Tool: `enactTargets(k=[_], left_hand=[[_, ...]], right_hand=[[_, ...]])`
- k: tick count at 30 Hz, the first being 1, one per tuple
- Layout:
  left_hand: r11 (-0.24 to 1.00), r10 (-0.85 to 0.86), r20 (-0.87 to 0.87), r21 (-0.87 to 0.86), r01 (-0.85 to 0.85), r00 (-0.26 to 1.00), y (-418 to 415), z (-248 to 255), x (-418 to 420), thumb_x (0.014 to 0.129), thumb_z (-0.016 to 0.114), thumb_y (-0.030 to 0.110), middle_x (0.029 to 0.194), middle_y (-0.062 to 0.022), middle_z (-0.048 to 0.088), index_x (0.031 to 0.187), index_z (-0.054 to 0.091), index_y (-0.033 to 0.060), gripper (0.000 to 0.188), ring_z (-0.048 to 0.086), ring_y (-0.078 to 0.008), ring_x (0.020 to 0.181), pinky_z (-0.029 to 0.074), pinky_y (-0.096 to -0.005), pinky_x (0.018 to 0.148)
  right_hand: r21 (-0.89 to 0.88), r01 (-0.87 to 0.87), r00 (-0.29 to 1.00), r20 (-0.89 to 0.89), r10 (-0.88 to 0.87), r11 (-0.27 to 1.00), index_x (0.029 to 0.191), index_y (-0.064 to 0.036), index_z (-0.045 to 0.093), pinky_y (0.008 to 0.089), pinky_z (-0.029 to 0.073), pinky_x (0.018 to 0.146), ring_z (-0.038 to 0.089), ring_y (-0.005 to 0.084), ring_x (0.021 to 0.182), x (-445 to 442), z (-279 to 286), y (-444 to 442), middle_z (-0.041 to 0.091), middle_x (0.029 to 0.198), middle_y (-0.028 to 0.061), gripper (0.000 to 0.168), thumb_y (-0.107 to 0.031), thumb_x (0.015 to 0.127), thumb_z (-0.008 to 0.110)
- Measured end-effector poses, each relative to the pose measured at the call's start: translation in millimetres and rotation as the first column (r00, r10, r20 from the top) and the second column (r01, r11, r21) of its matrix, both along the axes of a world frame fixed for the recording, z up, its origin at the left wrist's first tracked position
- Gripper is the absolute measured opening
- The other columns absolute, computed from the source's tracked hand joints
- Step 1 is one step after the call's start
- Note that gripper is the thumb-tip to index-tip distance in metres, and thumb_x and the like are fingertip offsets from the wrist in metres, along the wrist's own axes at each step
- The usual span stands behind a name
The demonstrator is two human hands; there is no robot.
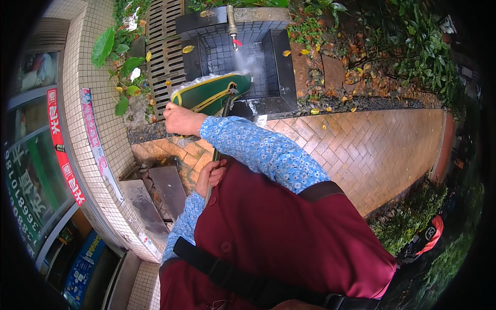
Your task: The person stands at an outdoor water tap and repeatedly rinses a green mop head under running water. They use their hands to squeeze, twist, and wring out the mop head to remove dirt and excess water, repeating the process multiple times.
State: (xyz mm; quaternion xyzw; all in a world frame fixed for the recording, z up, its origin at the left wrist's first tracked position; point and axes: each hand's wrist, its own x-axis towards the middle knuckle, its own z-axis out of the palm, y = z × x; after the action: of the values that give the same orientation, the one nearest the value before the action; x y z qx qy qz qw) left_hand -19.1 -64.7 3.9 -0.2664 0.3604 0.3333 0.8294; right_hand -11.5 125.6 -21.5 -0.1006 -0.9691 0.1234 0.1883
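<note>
A flat mop head point(211, 93) with a green backing, yellow trim and white fringe is tilted over the near left part of a dark tiled basin point(285, 73). My right hand point(183, 119) grips its left end, that arm crossing in front of my body. Lower down, against my dark red apron, my left hand point(210, 177) is closed around the mop's pole point(217, 155). Beyond the mop head, water sprays from a metal tap point(232, 29) with a red lever into the basin, beside the fringe. The mop's underside is mostly hidden.
Slotted drain covers point(166, 69) run left of the basin. Loose dark slabs point(168, 190) lie by the tiled wall point(104, 116) at left. Wet brick paving point(348, 143) stretches right, bordered by shrubs point(410, 50) and fallen leaves. Shop glass bearing writing stands far left.
</note>
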Motion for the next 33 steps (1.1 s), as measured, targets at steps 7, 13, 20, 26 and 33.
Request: enactTargets(k=[7, 13, 20, 26, 33], left_hand=[[0.959, 0.240, -0.010, -0.149, -0.239, 0.971, -11.9, -2.6, 3.6, 0.089, 0.042, 0.016, 0.055, 0.0077, 0.030, 0.099, 0.049, 0.0014, 0.019, 0.025, -0.0011, 0.037, 0.022, -0.0151, 0.033], [0.971, 0.187, 0.008, -0.151, -0.184, 0.982, -33.9, -29.4, -7.4, 0.088, 0.045, 0.017, 0.060, 0.0053, 0.043, 0.102, 0.051, 0.0003, 0.023, 0.036, -0.0027, 0.043, 0.033, -0.0166, 0.040], [0.988, -0.058, -0.426, -0.152, -0.009, 0.903, 2.0, 53.7, -10.5, 0.088, 0.046, 0.018, 0.071, 0.0019, 0.055, 0.102, 0.055, 0.0003, 0.024, 0.045, -0.0053, 0.052, 0.039, -0.0189, 0.051], [0.989, -0.148, -0.253, -0.049, 0.140, 0.956, -1.2, 21.2, -31.8, 0.089, 0.047, 0.019, 0.061, 0.0058, 0.039, 0.100, 0.054, 0.0013, 0.022, 0.034, -0.0010, 0.048, 0.026, -0.0137, 0.042], [0.929, -0.345, -0.217, 0.059, 0.365, 0.913, 32.8, 19.1, -23.9, 0.091, 0.042, 0.018, 0.056, 0.0056, 0.036, 0.096, 0.052, 0.0048, 0.017, 0.033, -0.0056, 0.041, 0.033, -0.0202, 0.038]], right_hand=[[-0.047, -0.156, 0.982, 0.099, 0.160, 0.987, 0.056, -0.015, 0.064, 0.0304, 0.033, 0.077, 0.051, 0.0165, 0.071, -39.2, -26.8, -13.9, 0.058, 0.058, -0.0037, 0.004, -0.015, 0.057, 0.061], [-0.153, -0.217, 0.974, 0.035, 0.224, 0.964, 0.056, -0.014, 0.064, 0.0305, 0.033, 0.076, 0.051, 0.0160, 0.072, -53.0, -36.0, -22.0, 0.058, 0.058, -0.0031, 0.005, -0.013, 0.058, 0.059], [-0.128, -0.100, 0.990, -0.112, 0.086, 0.987, 0.052, -0.015, 0.060, 0.0303, 0.034, 0.075, 0.050, 0.0163, 0.070, -47.5, -3.2, -6.7, 0.055, 0.056, -0.0038, 0.003, -0.015, 0.053, 0.058], [-0.164, 0.132, 0.988, -0.052, -0.142, 0.978, 0.059, -0.015, 0.061, 0.0304, 0.036, 0.074, 0.051, 0.0161, 0.073, -3.2, 14.4, 7.1, 0.055, 0.061, -0.0039, 0.002, -0.014, 0.058, 0.059], [-0.284, 0.411, 0.860, -0.193, -0.471, 0.866, 0.065, -0.012, 0.061, 0.0331, 0.041, 0.072, 0.056, 0.0204, 0.078, 109.6, 47.2, 67.6, 0.060, 0.070, 0.0001, 0.014, -0.003, 0.054, 0.063]])
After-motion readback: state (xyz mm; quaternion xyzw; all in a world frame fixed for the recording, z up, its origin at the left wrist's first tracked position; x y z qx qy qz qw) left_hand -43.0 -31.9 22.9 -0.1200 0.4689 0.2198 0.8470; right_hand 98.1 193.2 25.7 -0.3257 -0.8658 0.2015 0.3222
